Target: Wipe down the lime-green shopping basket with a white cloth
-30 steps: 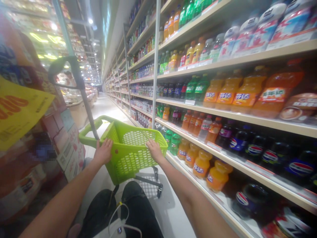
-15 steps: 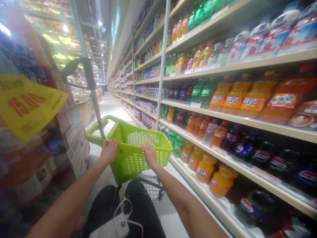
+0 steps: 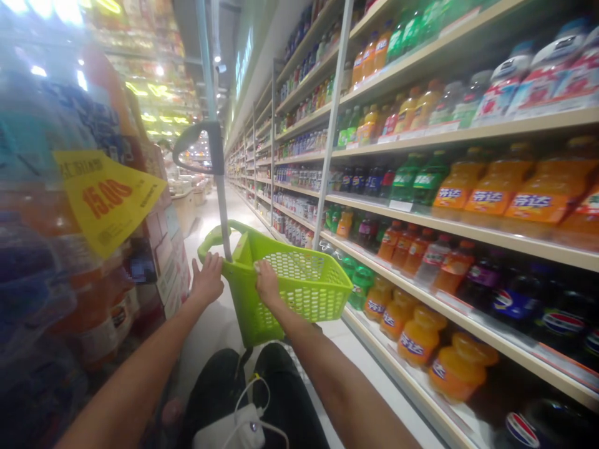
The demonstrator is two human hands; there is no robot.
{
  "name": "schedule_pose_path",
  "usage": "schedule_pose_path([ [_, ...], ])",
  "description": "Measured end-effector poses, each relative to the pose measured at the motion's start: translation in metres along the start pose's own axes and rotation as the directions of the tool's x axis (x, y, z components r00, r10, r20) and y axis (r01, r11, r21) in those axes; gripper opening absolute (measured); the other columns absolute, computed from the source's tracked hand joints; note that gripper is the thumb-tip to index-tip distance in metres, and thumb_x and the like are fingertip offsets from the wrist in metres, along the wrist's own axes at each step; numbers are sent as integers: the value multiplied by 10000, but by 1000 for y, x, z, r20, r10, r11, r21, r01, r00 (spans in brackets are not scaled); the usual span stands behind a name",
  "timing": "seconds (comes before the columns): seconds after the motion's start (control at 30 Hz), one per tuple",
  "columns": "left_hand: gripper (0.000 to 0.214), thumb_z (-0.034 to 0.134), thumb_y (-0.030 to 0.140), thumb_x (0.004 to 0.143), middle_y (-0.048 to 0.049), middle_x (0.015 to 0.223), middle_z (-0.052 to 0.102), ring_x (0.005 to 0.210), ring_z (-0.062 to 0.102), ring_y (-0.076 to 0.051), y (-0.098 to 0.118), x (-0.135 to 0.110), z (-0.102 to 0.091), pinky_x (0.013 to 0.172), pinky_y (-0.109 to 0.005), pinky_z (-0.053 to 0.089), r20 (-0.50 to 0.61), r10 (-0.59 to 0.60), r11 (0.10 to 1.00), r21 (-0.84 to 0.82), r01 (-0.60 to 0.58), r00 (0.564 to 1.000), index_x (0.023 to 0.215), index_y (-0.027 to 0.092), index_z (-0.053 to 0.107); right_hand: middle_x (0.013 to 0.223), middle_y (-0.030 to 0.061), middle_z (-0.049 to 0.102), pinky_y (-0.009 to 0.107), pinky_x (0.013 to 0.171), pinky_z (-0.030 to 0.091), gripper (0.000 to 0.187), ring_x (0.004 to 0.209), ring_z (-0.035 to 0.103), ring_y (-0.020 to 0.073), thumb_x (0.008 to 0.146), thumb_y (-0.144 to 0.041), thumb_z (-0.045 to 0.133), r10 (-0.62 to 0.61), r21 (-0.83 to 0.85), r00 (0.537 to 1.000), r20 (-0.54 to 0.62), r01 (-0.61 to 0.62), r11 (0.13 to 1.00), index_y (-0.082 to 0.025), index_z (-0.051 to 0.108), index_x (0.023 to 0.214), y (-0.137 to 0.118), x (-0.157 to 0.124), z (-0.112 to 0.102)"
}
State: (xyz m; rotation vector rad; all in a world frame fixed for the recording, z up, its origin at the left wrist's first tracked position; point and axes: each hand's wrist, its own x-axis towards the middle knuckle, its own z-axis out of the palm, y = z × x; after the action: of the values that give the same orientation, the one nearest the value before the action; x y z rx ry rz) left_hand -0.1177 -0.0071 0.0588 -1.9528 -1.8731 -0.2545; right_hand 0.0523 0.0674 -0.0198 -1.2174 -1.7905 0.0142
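A lime-green plastic shopping basket cart (image 3: 299, 290) stands in a supermarket aisle in front of me. Its grey pull handle (image 3: 208, 146) rises from the near left corner. My left hand (image 3: 207, 279) grips the basket's near left rim beside the handle pole, fingers curled over the edge. My right hand (image 3: 266, 282) grips the near rim a little to the right, fingers closed over it. The basket looks empty inside. My dark trousers and a white device with a cable (image 3: 234, 430) show at the bottom.
Long drink shelves (image 3: 449, 231) run along the right, with orange soda bottles (image 3: 416, 340) low down and dark cola bottles further right. A stacked display with a yellow price sign (image 3: 110, 196) stands close on the left. The pale aisle floor (image 3: 206, 212) stretches ahead.
The basket has swung to the right in view. My right hand slid left along the near rim, closer to my left hand. The left display and yellow sign now sit nearer the centre.
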Motion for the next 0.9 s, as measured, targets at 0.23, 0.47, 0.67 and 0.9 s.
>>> schedule_pose_path([
  [0.23,698,405,111,713,-83,1494,181,1379,88,-268,-2,-8,0,1072,-604,44,-22,46,998,50,-45,999,1394,129,250,1371,101,429,485,1033,317,460,1305,324,244,833,-46,391,-284,-83,951,123,296,952,-196,486,1257,-47,7,3],
  [0.47,707,388,93,702,-83,1494,177,1380,86,-260,-3,-9,2,1066,-615,44,-7,38,999,26,-38,999,1393,113,243,1306,168,485,421,1026,376,446,1224,443,233,815,-63,448,-75,-170,991,114,94,981,-97,482,1258,-12,4,-25],
  [0.67,727,421,104,678,-94,1496,159,1380,96,-253,-7,-8,0,1072,-601,44,-23,-14,1000,7,14,1000,1386,123,261,1381,73,415,409,1094,279,435,1336,266,191,874,-85,356,-476,-169,847,-237,447,879,-171,447,1290,-95,104,-65],
  [0.9,758,418,103,667,-94,1500,126,1381,77,-264,-13,-10,5,1066,-607,42,-11,-13,1000,-3,13,1000,1399,118,220,1406,75,384,497,1099,193,400,1368,165,214,890,-91,356,-739,-359,669,-77,673,647,-190,466,1262,-167,183,-108],
])
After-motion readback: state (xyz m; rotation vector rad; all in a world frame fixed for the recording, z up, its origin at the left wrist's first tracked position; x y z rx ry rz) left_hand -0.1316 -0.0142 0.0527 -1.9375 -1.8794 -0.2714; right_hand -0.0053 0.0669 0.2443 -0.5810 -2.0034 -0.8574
